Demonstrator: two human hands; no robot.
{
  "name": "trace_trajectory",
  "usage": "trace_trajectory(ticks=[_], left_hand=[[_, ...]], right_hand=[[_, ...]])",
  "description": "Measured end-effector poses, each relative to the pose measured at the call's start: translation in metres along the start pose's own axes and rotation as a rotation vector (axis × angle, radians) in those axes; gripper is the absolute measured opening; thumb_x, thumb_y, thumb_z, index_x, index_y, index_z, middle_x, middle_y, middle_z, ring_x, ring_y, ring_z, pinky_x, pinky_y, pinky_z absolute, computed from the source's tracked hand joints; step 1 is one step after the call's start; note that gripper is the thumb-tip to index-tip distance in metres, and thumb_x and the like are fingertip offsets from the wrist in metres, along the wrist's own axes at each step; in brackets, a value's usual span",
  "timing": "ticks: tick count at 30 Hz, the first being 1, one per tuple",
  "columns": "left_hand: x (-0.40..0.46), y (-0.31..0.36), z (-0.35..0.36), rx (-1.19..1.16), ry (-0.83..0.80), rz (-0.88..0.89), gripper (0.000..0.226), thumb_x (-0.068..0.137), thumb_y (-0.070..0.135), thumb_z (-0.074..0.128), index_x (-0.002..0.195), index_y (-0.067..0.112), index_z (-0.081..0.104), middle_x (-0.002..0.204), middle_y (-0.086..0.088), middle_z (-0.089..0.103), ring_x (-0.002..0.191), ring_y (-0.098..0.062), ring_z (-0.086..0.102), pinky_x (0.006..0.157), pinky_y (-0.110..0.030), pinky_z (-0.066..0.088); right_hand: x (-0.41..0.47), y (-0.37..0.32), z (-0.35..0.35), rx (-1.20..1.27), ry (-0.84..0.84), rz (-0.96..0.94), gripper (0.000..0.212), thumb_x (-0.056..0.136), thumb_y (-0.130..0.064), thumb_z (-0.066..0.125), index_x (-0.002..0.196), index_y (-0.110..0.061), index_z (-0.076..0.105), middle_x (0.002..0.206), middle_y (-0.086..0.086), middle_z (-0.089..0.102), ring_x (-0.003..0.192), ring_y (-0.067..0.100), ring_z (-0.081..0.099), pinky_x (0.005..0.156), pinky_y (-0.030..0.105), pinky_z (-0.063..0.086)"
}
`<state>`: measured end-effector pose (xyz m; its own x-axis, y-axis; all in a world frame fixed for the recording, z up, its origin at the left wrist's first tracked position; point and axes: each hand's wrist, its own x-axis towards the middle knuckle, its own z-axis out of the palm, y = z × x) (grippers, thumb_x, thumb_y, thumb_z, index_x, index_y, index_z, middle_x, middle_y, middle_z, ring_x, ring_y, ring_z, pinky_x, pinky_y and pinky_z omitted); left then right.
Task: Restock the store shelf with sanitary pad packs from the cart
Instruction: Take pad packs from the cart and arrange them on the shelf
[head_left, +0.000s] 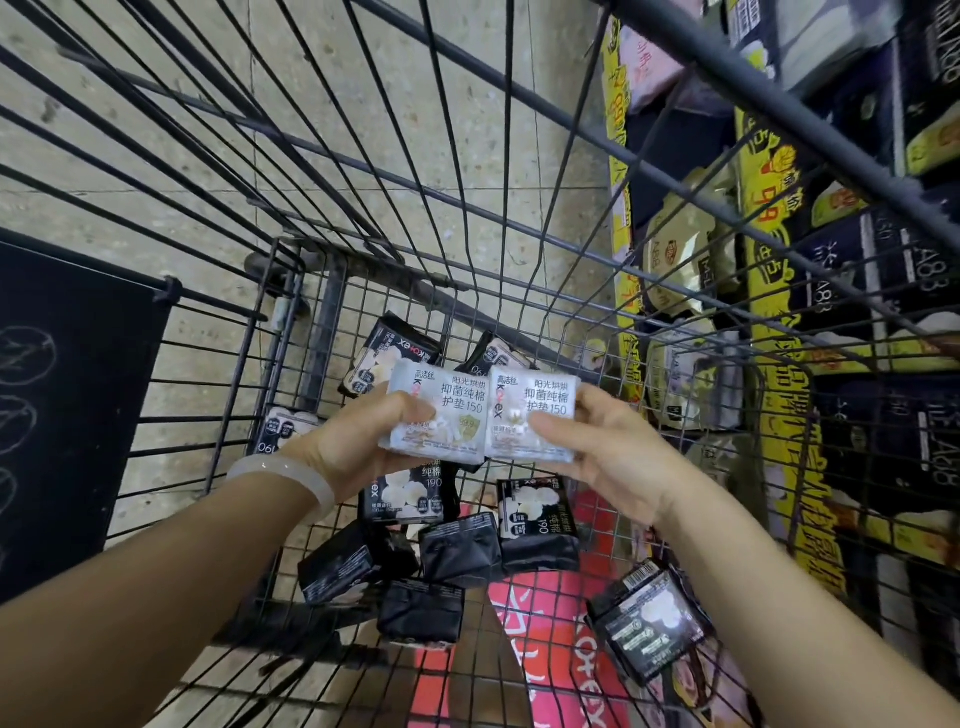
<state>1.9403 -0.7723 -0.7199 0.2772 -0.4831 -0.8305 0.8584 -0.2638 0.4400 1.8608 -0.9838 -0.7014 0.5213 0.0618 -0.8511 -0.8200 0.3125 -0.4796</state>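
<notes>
Two white packs (480, 415) side by side, print upright; hands (358, 441) seemingly pinching.

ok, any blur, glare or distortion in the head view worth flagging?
Head view: strong wide-angle bowing of the cart wires; shelf at upper right is motion-blurred; mild glare washes the two white packs held in both hands, text still legible; black packs below fairly sharp.

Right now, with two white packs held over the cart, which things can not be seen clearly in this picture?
Head view only:
- Lower part of each white pack: left pack covered by the left hand, right pack by the right hand.
- Black pack under them: its top is hidden by the white packs.
- Shelf: crossed by cart wires, blurred, cut off at the right edge.
- Small print on the black packs: too small.
</notes>
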Motion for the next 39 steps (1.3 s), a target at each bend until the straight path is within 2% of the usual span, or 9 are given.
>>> trace_trajectory(ticks=[6, 10, 13, 21, 27, 29, 34, 37, 39], left_hand=[[-0.016, 0.012, 0.01, -0.008, -0.043, 0.054, 0.038, 0.064, 0.011, 0.066, 0.101, 0.005, 0.058, 0.087, -0.007, 0.072, 0.079, -0.018, 0.068, 0.067, -0.024, 0.056], [-0.031, 0.036, 0.017, 0.029, -0.066, 0.155, 0.04, 0.058, 0.011, 0.077, 0.094, 0.008, 0.061, 0.08, -0.004, 0.074, 0.08, -0.022, 0.066, 0.073, -0.03, 0.053], [-0.048, 0.057, 0.028, 0.102, -0.11, 0.235, 0.047, 0.049, 0.029, 0.074, 0.091, 0.011, 0.063, 0.08, -0.005, 0.073, 0.082, -0.025, 0.062, 0.076, -0.034, 0.046], [-0.105, 0.104, 0.079, 0.304, -0.277, 0.442, 0.054, 0.056, 0.016, 0.075, 0.107, 0.013, 0.058, 0.089, -0.004, 0.076, 0.083, -0.018, 0.072, 0.067, -0.022, 0.056], [-0.141, 0.125, 0.128, 0.411, -0.377, 0.552, 0.069, 0.056, 0.029, 0.075, 0.119, 0.009, 0.056, 0.106, -0.011, 0.073, 0.099, -0.027, 0.069, 0.086, -0.036, 0.054], [-0.158, 0.127, 0.148, 0.463, -0.417, 0.581, 0.073, 0.06, 0.029, 0.076, 0.126, 0.007, 0.054, 0.114, -0.015, 0.069, 0.105, -0.03, 0.066, 0.094, -0.042, 0.051], [-0.215, 0.113, 0.207, 0.551, -0.52, 0.66, 0.066, 0.054, 0.025, 0.073, 0.115, 0.008, 0.058, 0.099, -0.003, 0.075, 0.09, -0.016, 0.071, 0.073, -0.021, 0.054], [-0.257, 0.088, 0.239, 0.642, -0.592, 0.707, 0.066, 0.048, 0.034, 0.079, 0.109, 0.017, 0.063, 0.1, 0.003, 0.075, 0.096, -0.016, 0.069, 0.089, -0.034, 0.05], [-0.291, 0.069, 0.264, 0.656, -0.675, 0.751, 0.065, 0.049, 0.03, 0.078, 0.11, 0.016, 0.062, 0.099, 0.001, 0.075, 0.092, -0.016, 0.07, 0.084, -0.035, 0.05]], right_hand=[[-0.015, -0.005, 0.017, -0.116, -0.034, -0.056, 0.035, 0.078, -0.012, 0.066, 0.109, -0.024, 0.054, 0.113, -0.001, 0.067, 0.107, 0.015, 0.062, 0.098, 0.03, 0.046], [-0.039, -0.02, 0.017, -0.143, 0.009, -0.135, 0.066, 0.062, -0.028, 0.073, 0.123, -0.014, 0.052, 0.118, 0.004, 0.067, 0.11, 0.02, 0.062, 0.101, 0.039, 0.045], [-0.065, -0.035, 0.019, -0.127, 0.063, -0.208, 0.067, 0.06, -0.029, 0.074, 0.122, -0.014, 0.053, 0.118, 0.004, 0.067, 0.111, 0.021, 0.062, 0.103, 0.043, 0.044], [-0.156, -0.06, 0.017, -0.075, 0.209, -0.419, 0.063, 0.062, -0.029, 0.08, 0.119, -0.017, 0.056, 0.112, 0.0, 0.07, 0.104, 0.018, 0.066, 0.098, 0.041, 0.048], [-0.227, -0.071, 0.009, -0.086, 0.314, -0.575, 0.061, 0.064, -0.03, 0.082, 0.118, -0.018, 0.057, 0.113, 0.0, 0.07, 0.103, 0.016, 0.066, 0.092, 0.035, 0.05], [-0.254, -0.068, 0.006, -0.097, 0.366, -0.619, 0.058, 0.062, -0.033, 0.083, 0.114, -0.022, 0.06, 0.111, -0.001, 0.07, 0.103, 0.017, 0.067, 0.095, 0.04, 0.05], [-0.341, -0.037, 0.006, -0.083, 0.471, -0.756, 0.063, 0.063, -0.026, 0.083, 0.119, -0.012, 0.058, 0.111, 0.002, 0.07, 0.102, 0.018, 0.066, 0.091, 0.034, 0.052], [-0.405, 0.0, 0.014, -0.059, 0.554, -0.83, 0.064, 0.06, -0.031, 0.082, 0.117, -0.013, 0.059, 0.11, 0.0, 0.071, 0.1, 0.016, 0.067, 0.091, 0.036, 0.051], [-0.45, 0.029, 0.022, -0.056, 0.629, -0.871, 0.064, 0.061, -0.034, 0.084, 0.117, -0.014, 0.059, 0.109, -0.001, 0.071, 0.1, 0.016, 0.067, 0.092, 0.037, 0.05]])
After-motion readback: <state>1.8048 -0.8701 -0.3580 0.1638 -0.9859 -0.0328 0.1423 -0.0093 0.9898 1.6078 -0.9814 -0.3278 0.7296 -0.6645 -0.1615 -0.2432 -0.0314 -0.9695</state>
